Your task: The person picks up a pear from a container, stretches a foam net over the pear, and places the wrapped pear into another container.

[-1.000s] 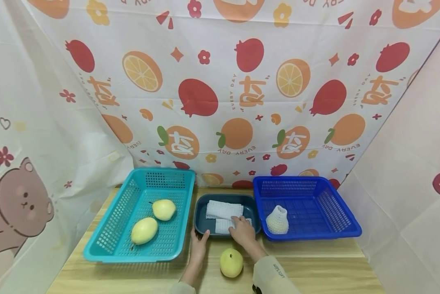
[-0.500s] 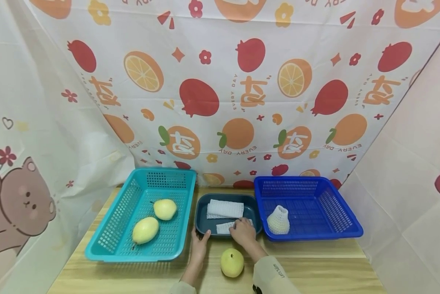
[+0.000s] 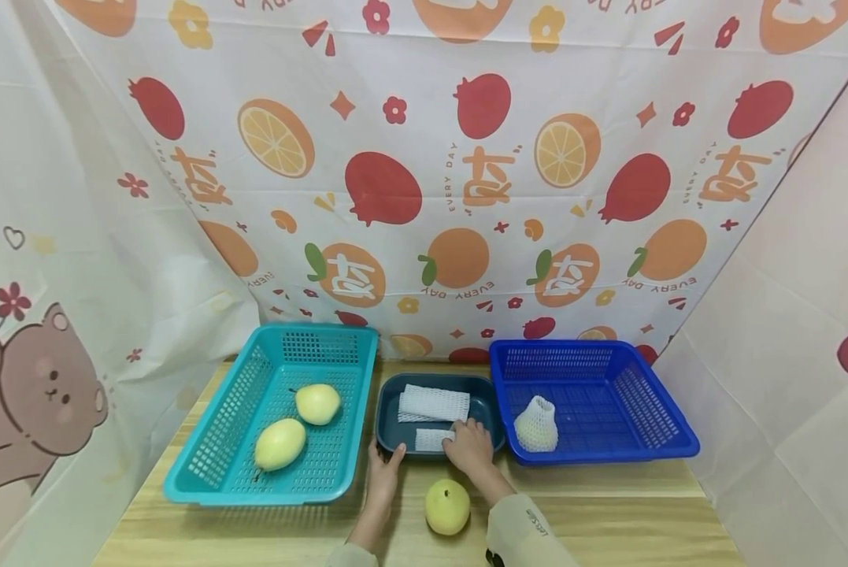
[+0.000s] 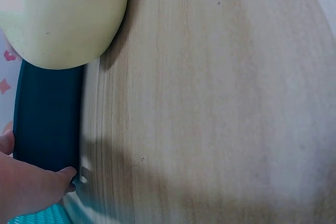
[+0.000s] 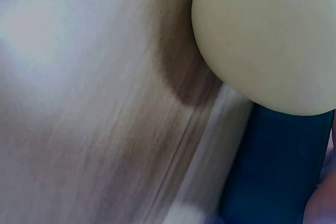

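A dark teal tray (image 3: 479, 405) holds white foam fruit nets (image 3: 438, 403) at its back and a smaller-looking foam net (image 3: 432, 439) at its front. My left hand (image 3: 383, 476) grips the tray's front left corner, thumb at the rim. My right hand (image 3: 469, 450) reaches over the tray's front wall, its curled fingers pinching the right end of the front foam net; the fingertips are partly hidden. On the table between my forearms stands a yellow-green pear (image 3: 447, 507). Both wrist views show that pear (image 4: 63, 19) large before the tray's outer wall (image 5: 273, 166).
A turquoise basket (image 3: 356, 441) with two pears (image 3: 279, 444) stands to the left. On the right, a blue basket (image 3: 608, 425) contains a pear wrapped in a foam net (image 3: 537, 427). A fruit-print curtain (image 3: 424, 189) hangs behind the wooden table (image 3: 608, 520).
The front foam net was slid and tilted under my right fingers, and now lies straighter. The nets at the back separated slightly from it. My left hand keeps its hold on the tray.
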Tool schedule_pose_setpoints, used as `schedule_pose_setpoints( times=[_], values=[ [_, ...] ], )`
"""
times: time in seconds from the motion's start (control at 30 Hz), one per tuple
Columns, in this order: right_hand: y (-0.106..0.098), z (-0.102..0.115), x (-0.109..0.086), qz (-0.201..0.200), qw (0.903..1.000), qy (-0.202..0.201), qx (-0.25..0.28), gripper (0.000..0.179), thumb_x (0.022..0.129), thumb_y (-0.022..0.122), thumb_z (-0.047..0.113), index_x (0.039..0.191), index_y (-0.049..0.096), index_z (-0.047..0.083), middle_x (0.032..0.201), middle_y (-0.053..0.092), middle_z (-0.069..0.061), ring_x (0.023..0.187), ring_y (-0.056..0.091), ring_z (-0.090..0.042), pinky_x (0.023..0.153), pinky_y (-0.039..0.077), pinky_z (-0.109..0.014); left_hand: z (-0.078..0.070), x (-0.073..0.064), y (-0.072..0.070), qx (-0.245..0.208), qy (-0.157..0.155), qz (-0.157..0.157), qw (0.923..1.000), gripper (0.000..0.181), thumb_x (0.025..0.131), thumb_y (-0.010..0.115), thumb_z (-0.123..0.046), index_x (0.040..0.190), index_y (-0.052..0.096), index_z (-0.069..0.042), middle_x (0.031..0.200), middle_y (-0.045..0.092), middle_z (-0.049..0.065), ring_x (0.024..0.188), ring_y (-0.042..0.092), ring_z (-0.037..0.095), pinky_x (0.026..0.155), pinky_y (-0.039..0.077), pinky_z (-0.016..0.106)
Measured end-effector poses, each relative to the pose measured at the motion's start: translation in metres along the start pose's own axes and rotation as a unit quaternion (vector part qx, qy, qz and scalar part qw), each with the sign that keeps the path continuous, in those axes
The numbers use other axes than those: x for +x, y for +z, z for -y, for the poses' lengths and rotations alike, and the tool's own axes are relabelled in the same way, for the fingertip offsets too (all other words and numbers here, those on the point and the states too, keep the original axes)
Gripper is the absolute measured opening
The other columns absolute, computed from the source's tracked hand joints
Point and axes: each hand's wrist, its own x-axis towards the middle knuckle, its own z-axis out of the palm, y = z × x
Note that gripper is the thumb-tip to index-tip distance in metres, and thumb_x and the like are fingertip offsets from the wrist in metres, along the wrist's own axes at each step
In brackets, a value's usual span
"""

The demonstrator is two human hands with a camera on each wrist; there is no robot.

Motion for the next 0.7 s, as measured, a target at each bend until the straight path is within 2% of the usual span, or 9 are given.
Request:
schedule_pose_setpoints(
  times=[0.17, 0.33, 0.5, 0.7],
  values=[
    [-0.002, -0.002, 0.001, -0.045, 0.9978, -0.008, 0.048, 0.017, 0.073, 0.066, 0.018, 0.087, 0.062, 0.009, 0.083, 0.057, -0.005, 0.084, 0.053, -0.027, 0.086, 0.038, -0.044, -0.002, 0.000, 0.001, 0.005, -0.002, 0.001, 1.0000, 0.071, 0.094, 0.051, -0.012, 0.139, 0.001, 0.013, 0.140, 0.005, 0.040, 0.128, 0.009, 0.049, 0.103, 0.015, 0.053],
    [-0.005, -0.004, 0.000, -0.087, 0.9886, -0.020, 0.121, 0.014, 0.072, 0.067, 0.011, 0.085, 0.062, 0.009, 0.084, 0.061, -0.006, 0.080, 0.057, -0.028, 0.079, 0.042, -0.044, -0.001, 0.001, 0.001, 0.008, -0.007, 0.005, 0.9999, 0.072, 0.095, 0.051, -0.014, 0.140, 0.002, 0.013, 0.140, 0.006, 0.039, 0.128, 0.009, 0.049, 0.103, 0.016, 0.053],
    [-0.012, -0.003, -0.001, -0.124, 0.9684, 0.005, 0.216, 0.015, 0.072, 0.067, 0.008, 0.086, 0.062, 0.009, 0.090, 0.063, -0.007, 0.084, 0.058, -0.026, 0.072, 0.047, -0.040, 0.001, 0.003, 0.000, 0.012, -0.009, 0.008, 0.9999, 0.072, 0.095, 0.050, -0.015, 0.140, 0.001, 0.012, 0.140, 0.005, 0.039, 0.129, 0.008, 0.049, 0.103, 0.016, 0.054],
    [-0.031, 0.005, -0.006, -0.162, 0.9388, 0.020, 0.303, 0.016, 0.075, 0.067, 0.007, 0.090, 0.062, 0.009, 0.092, 0.064, -0.007, 0.085, 0.058, -0.024, 0.073, 0.047, -0.041, 0.002, 0.006, 0.000, 0.011, -0.006, 0.006, 0.9999, 0.072, 0.095, 0.051, -0.015, 0.140, 0.001, 0.012, 0.140, 0.005, 0.039, 0.129, 0.009, 0.049, 0.103, 0.016, 0.053]
  ],
)
